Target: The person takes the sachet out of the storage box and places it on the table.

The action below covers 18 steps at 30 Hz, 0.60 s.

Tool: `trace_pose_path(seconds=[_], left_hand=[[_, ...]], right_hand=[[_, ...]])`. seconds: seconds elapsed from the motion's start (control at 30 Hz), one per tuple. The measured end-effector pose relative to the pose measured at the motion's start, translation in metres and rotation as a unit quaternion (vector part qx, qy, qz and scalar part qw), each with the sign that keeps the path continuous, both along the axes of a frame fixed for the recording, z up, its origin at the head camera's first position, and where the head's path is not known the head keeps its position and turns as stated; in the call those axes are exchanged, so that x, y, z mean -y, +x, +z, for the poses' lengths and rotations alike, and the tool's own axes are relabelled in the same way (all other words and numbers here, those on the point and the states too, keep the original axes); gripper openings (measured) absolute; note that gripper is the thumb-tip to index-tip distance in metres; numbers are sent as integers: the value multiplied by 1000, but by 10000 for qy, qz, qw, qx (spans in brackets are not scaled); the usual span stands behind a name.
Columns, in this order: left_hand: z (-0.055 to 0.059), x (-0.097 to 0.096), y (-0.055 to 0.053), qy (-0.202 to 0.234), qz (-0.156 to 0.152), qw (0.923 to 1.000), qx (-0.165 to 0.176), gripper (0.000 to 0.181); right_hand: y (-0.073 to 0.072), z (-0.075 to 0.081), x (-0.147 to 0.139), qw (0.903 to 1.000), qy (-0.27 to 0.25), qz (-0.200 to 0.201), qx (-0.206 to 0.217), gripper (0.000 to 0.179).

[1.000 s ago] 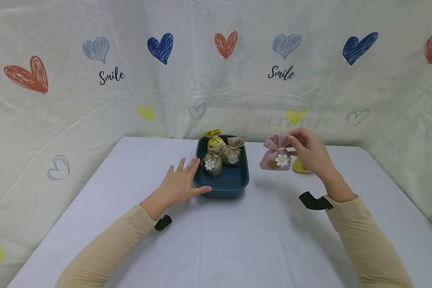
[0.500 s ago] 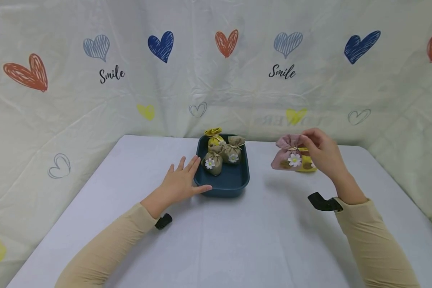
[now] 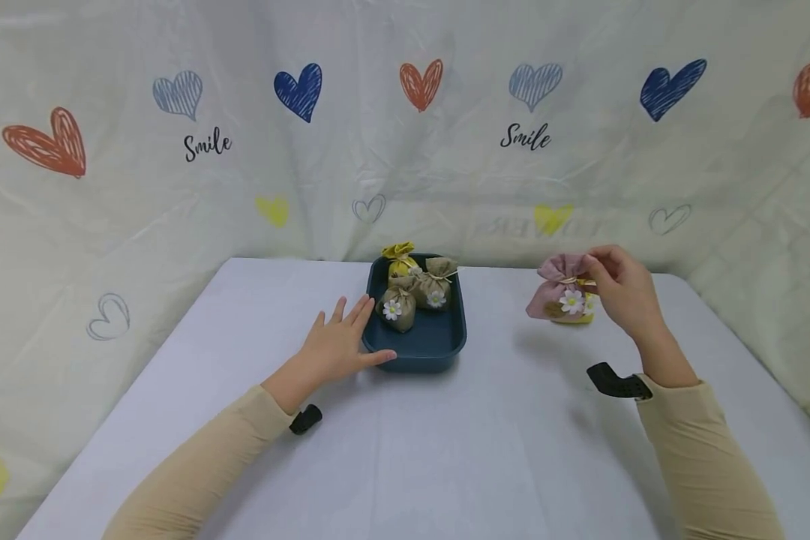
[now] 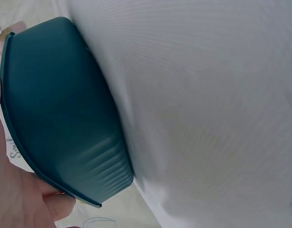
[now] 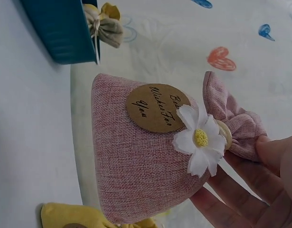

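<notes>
While the left hand is resting, fingers spread, on the tray mid-frame, the right hand is pinching the pink bag by its neck, right of centre, where light pressure is probably best sparing the flower.

White table; backdrop (heart-printed)
</notes>
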<state>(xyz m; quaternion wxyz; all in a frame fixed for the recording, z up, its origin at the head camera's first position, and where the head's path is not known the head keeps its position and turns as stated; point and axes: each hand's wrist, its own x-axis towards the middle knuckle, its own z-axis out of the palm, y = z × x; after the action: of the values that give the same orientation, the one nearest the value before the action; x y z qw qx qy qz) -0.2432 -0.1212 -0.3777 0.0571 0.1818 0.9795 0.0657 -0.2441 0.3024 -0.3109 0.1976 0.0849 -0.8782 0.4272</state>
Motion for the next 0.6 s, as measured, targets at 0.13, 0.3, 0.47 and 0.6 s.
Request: trace_pose_path(seconds=[0.13,0.3,0.47,0.6], left_hand=[[-2,-1,0,32,1,10000,-64,110],[-2,0,0,21,8,10000,-16,110],[-2,1,1,21,7,10000,-50,110],[-3,2,0,14,0,10000,-69,110]], right_hand=[[0,-3,-7,9997,-197,-55,-106,32],[0,-7,-15,9994,-281,-125,-179,28],[0,-11,-20,9991,87,-403,-61,33],[1,-16,-27,9982,160,-569,21,35]])
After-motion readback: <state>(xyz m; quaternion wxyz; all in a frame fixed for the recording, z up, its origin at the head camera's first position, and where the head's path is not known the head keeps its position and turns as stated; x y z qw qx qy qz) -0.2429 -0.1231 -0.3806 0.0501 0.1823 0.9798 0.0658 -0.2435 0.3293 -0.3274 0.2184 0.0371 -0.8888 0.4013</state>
